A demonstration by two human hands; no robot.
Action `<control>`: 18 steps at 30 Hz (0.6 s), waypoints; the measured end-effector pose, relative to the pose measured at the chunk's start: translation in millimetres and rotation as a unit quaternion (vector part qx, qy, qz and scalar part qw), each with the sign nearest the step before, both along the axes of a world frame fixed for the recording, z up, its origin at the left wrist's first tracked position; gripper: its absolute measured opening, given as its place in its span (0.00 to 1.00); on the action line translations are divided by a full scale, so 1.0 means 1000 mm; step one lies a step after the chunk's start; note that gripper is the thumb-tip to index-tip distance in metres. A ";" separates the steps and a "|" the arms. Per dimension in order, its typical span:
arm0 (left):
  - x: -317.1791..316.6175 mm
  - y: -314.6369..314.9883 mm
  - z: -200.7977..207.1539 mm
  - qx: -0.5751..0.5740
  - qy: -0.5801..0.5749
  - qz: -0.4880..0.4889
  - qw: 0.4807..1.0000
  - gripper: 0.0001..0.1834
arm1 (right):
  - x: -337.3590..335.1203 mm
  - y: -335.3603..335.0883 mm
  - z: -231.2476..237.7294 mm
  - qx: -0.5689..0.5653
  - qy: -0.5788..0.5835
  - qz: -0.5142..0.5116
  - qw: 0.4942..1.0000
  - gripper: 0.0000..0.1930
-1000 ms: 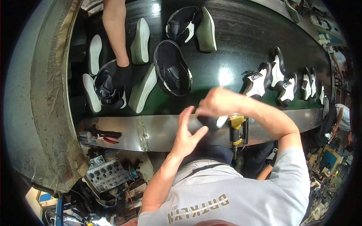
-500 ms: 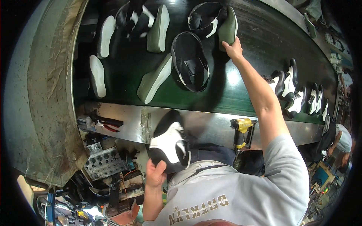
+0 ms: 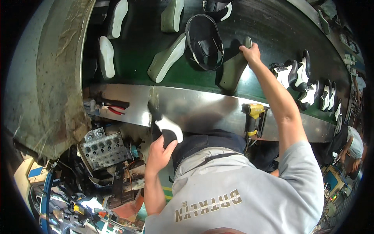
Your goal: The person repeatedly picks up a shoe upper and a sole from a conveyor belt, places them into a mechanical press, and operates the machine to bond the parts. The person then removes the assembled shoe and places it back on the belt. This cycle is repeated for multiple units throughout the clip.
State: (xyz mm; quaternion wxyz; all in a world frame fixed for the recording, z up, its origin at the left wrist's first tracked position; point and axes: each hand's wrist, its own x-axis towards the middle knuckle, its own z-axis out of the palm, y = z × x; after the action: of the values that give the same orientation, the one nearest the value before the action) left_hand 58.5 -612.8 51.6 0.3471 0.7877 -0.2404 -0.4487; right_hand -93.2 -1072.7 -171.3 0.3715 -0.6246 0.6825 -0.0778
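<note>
Dark green, glossy conveyor belt (image 3: 134,54) taken as reference: a bare-metal ledge (image 3: 177,99) runs along its near edge, and a scuffed grey housing (image 3: 54,74) stands at its left end. Below the belt's left part: metal block (image 3: 103,148) with rows of dark round fittings, then blue upright post (image 3: 46,199). Cluttered work area (image 3: 333,175) noted beyond the belt's right end.

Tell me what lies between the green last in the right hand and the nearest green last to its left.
In the head view, a black shoe upper lies between the held last and the other last.
</note>
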 end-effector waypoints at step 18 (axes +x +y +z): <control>-0.047 -0.030 -0.052 -0.202 0.469 0.515 0.688 0.17 | -0.019 0.185 0.126 0.315 -0.607 -0.131 0.718 0.18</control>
State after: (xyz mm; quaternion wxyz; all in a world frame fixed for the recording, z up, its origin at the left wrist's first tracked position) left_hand 11.3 -643.2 0.0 0.7419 0.3853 0.3122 -0.4513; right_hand -112.5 -887.6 -45.5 0.8676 -0.1945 0.3706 -0.2684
